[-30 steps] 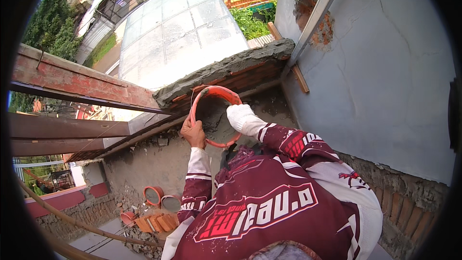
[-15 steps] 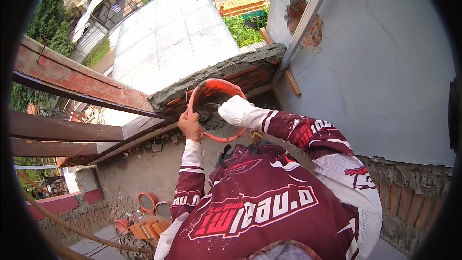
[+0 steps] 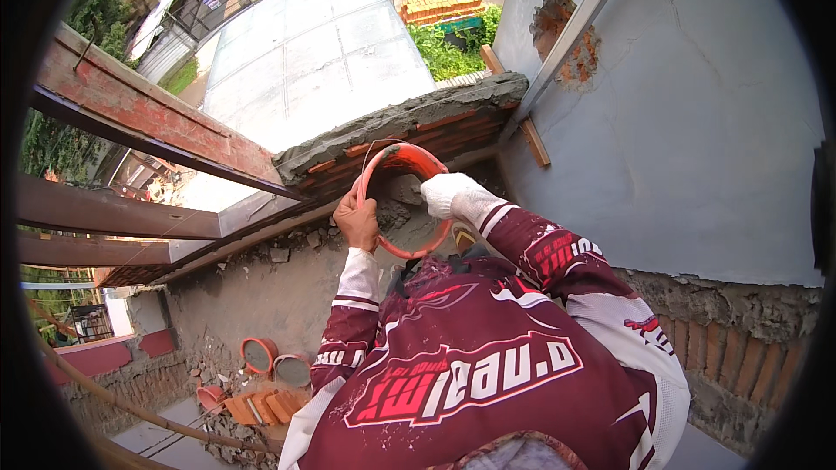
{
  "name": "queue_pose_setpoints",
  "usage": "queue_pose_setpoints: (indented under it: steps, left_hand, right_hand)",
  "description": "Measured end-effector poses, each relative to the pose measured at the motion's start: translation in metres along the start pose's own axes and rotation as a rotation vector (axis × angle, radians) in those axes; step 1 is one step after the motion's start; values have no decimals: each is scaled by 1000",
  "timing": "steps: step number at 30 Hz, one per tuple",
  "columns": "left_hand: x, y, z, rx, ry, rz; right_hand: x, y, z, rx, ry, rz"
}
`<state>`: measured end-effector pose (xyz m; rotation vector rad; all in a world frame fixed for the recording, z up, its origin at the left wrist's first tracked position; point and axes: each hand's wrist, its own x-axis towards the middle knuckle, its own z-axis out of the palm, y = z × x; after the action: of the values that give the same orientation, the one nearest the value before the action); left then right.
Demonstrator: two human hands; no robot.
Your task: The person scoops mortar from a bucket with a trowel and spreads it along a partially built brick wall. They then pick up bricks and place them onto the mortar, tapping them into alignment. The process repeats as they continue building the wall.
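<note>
An orange bucket (image 3: pixel 413 157) is tipped so that its mouth faces me. Grey mortar (image 3: pixel 394 218) shows inside it. My bare left hand (image 3: pixel 357 224) grips the bucket's left rim, beside its thin wire handle (image 3: pixel 373 144). At the right side of the mouth, my right hand (image 3: pixel 447 195), in a white glove, is closed around a trowel; its grip is hidden in the fist. The trowel's grey, mortar-covered blade (image 3: pixel 403 189) reaches into the bucket. Just beyond stands a low brick wall (image 3: pixel 418 141) topped with rough mortar.
A grey plastered wall (image 3: pixel 697 139) with a broken hole (image 3: pixel 566 39) rises at right, a metal straightedge (image 3: pixel 570 39) against it. Reddish beams (image 3: pixel 165 122) cross at left. Lower left are more buckets (image 3: pixel 259 354), loose bricks (image 3: pixel 266 406) and rubble. A pale roof (image 3: pixel 322 61) lies beyond.
The bucket has shifted slightly right and turned, showing less of the mortar. My left hand has moved right with it, and my gloved right hand has also moved a little right.
</note>
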<state>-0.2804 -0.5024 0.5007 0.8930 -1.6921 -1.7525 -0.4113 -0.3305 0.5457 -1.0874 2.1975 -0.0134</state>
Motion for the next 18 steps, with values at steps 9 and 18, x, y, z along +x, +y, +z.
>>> queue_pose_setpoints:
  steps: [9, 18]
  left_hand:
    - [20, 6, -49, -71, 6, 82]
    - [21, 25, -43, 100, -79, 182]
  right_hand:
    - [-39, -48, 40, 244, 343, -163]
    - [-52, -55, -20, -50, 168, 148]
